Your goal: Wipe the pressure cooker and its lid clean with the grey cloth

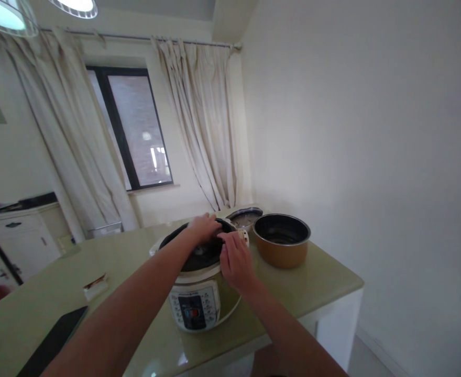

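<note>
A white electric pressure cooker [195, 306] with a dark control panel stands on the table, its top off and its black inside showing. My left hand [206, 229] reaches over the opening, fingers bent down inside the far right rim; what they hold, if anything, is hidden. At the right side of the rim is my right hand [236, 262], its thumb and fingers closed near the left fingertips. I cannot make out anything between them. Close by on the right sits the inner pot [281, 254], orange-brown outside and black inside. Behind the cooker lies a round lid-like piece [246, 217], partly hidden.
The pale green table [325, 277] ends at a corner on the right, near the white wall. A small white item [96, 287] and a flat black object [55, 337] lie on the left. A white cabinet [22, 235] and curtains [202, 120] stand beyond.
</note>
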{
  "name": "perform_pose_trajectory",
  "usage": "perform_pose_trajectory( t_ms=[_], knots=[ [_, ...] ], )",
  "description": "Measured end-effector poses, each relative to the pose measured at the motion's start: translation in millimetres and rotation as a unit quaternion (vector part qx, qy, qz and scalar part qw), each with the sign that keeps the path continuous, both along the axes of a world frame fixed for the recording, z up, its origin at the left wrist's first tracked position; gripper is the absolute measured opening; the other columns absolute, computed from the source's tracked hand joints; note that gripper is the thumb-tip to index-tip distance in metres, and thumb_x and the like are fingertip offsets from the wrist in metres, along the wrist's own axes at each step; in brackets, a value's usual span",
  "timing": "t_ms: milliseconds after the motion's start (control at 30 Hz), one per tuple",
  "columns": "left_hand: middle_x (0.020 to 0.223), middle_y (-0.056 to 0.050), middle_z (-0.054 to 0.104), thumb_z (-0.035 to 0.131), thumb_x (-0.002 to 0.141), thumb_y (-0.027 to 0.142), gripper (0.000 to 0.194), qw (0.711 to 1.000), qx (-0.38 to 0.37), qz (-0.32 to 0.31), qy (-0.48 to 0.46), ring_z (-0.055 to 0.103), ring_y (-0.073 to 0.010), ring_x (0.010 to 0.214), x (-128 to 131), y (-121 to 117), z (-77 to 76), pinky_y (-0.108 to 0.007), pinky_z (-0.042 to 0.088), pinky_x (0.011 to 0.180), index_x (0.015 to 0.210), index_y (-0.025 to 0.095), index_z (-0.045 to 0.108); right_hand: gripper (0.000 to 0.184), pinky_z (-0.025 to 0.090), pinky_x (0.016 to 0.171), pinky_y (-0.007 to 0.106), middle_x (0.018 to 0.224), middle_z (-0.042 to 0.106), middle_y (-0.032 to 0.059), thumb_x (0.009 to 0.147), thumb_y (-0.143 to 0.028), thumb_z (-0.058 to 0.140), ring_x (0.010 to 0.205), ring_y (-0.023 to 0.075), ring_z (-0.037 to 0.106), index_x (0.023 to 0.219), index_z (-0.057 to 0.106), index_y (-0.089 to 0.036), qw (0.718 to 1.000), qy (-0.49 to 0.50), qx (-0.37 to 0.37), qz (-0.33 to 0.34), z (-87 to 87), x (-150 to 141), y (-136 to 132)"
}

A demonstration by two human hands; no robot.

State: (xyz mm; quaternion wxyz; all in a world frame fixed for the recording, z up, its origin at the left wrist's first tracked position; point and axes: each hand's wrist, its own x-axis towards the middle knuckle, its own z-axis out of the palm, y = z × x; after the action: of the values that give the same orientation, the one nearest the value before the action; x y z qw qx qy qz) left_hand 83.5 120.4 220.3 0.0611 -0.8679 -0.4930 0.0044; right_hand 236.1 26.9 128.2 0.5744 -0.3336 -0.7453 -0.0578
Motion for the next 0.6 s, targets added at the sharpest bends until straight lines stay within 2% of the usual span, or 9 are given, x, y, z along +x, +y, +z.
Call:
perform_pose_trajectory(
  t_ms=[67,167,233,333,400,467,533,600],
  knots=[
    [0.135,-0.017,0.066,0.068,0.084,0.018,0.034,0.991,0.062,0.031,0.113,0.056,-0.0409,0.13,-22,-9,13.7,-0.058,0.052,0.101,0.115,0.028,0.079,0.032,0.049,0.094,0.04,0.11,0.064,0.0109,0.103,-0.016,0.04,0.103,0.0259,0.06,0.127,0.061,-0.018,1.0,-0.013,-0.004,0.0,0.1,2,0],
    [0.135,-0.014,0.068,0.072,0.079,0.019,0.049,0.98,0.056,0.087,0.171,0.059,-0.0392,0.128,-54,-20,32.2,-0.052,0.057,0.095,0.126,0.032,0.075,0.031,0.049,0.092,0.04,0.108,0.064,0.0108,0.102,-0.015,0.041,0.101,0.0257,0.06,0.125,0.062,-0.019,1.0,-0.02,0.005,0.002,-1.2,2,2],
    [0.126,-0.01,0.074,0.081,0.069,0.026,0.054,0.976,-0.001,0.146,0.163,0.066,-0.0372,0.119,-63,-22,43.5,-0.046,0.06,0.091,0.122,0.033,0.077,0.031,0.048,0.091,0.04,0.108,0.064,0.0109,0.101,-0.015,0.041,0.101,0.026,0.06,0.124,0.062,-0.018,1.0,-0.018,0.011,0.001,-2.3,2,3],
    [0.098,-0.005,0.081,0.087,0.056,0.028,0.041,0.951,-0.17,0.201,0.162,0.075,-0.0317,0.095,-56,-19,54.4,-0.038,0.063,0.081,0.097,0.028,0.084,0.031,0.048,0.089,0.04,0.107,0.064,0.011,0.101,-0.015,0.041,0.099,0.0262,0.06,0.123,0.063,-0.018,1.0,-0.014,0.017,0.001,-2.4,2,3],
    [0.082,-0.005,0.079,0.087,0.052,0.024,0.028,0.926,-0.265,0.199,0.179,0.075,-0.0301,0.085,-43,-16,53.1,-0.037,0.063,0.075,0.079,0.024,0.082,0.031,0.048,0.088,0.04,0.106,0.064,0.0112,0.101,-0.015,0.041,0.098,0.0261,0.06,0.122,0.063,-0.017,1.0,-0.012,0.024,0.002,-1.6,2,3],
    [0.076,-0.005,0.077,0.087,0.05,0.023,0.023,0.911,-0.329,0.192,0.16,0.074,-0.03,0.081,-30,-17,44.0,-0.038,0.064,0.072,0.072,0.022,0.079,0.03,0.048,0.088,0.04,0.106,0.064,0.0112,0.101,-0.014,0.04,0.098,0.026,0.06,0.12,0.063,-0.017,1.0,-0.007,0.028,0.002,-0.7,1,2],
    [0.074,-0.005,0.077,0.085,0.057,0.028,0.02,0.914,-0.355,0.173,0.096,0.074,-0.0296,0.076,-21,-21,29.7,-0.039,0.064,0.068,0.075,0.022,0.079,0.029,0.048,0.088,0.04,0.106,0.065,0.011,0.102,-0.014,0.04,0.098,0.0258,0.06,0.119,0.063,-0.017,1.0,-0.002,0.027,0.005,-0.2,1,2],
    [0.074,-0.007,0.076,0.079,0.069,0.033,0.016,0.929,-0.339,0.146,0.035,0.074,-0.0292,0.072,-16,-24,15.0,-0.041,0.063,0.064,0.078,0.021,0.079,0.029,0.048,0.089,0.04,0.106,0.065,0.0109,0.102,-0.014,0.04,0.098,0.0257,0.06,0.119,0.063,-0.017,1.0,0.003,0.028,0.009,-0.4,0,2]
  ],
)
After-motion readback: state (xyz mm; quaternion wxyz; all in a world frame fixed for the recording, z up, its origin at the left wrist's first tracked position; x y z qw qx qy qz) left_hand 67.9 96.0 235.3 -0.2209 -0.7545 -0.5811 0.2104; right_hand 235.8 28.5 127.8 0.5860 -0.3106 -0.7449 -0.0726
